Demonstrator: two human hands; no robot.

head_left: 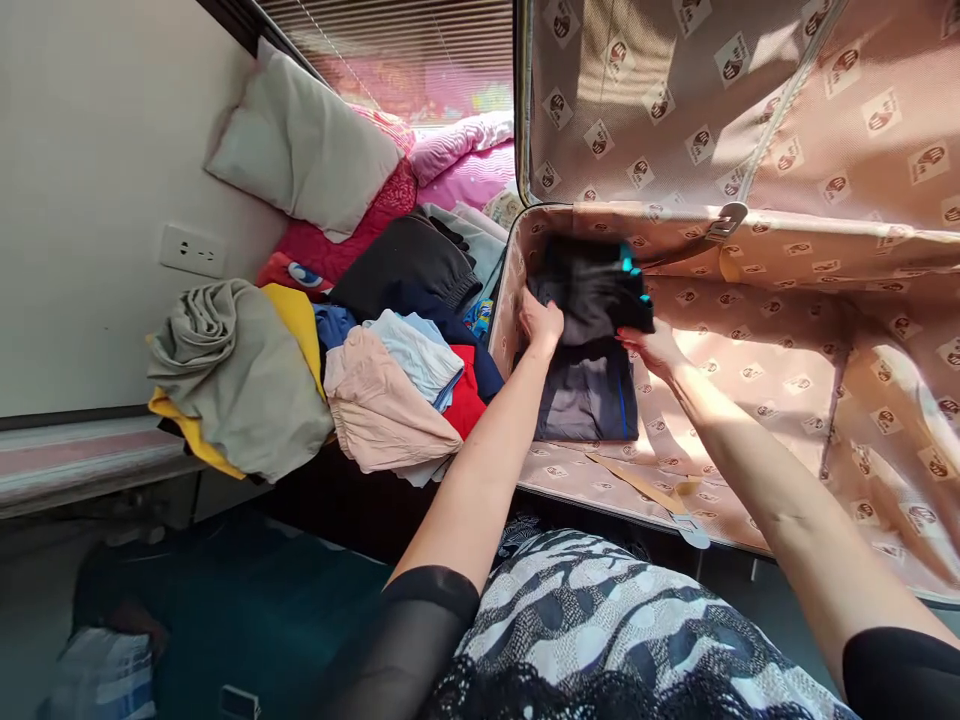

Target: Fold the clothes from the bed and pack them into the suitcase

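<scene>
Both my hands are inside the left end of an open suitcase (720, 340) with a pink patterned lining. My left hand (541, 322) is closed on the left edge of a folded black garment (596, 295), which has turquoise marks at its right side and is blurred. My right hand (651, 345) pinches the same garment at its lower right corner; some fingertips are hidden. Just below it, a folded dark grey garment (589, 395) with a blue stripe lies flat on the suitcase bottom.
Left of the suitcase is a pile with a peach garment (386, 405), beige clothing (240, 380) and dark trousers (409, 265). A white pillow (307, 145) leans behind it. Straps with buckles (690, 530) hang at the suitcase's front; its lid (675, 110) stands open.
</scene>
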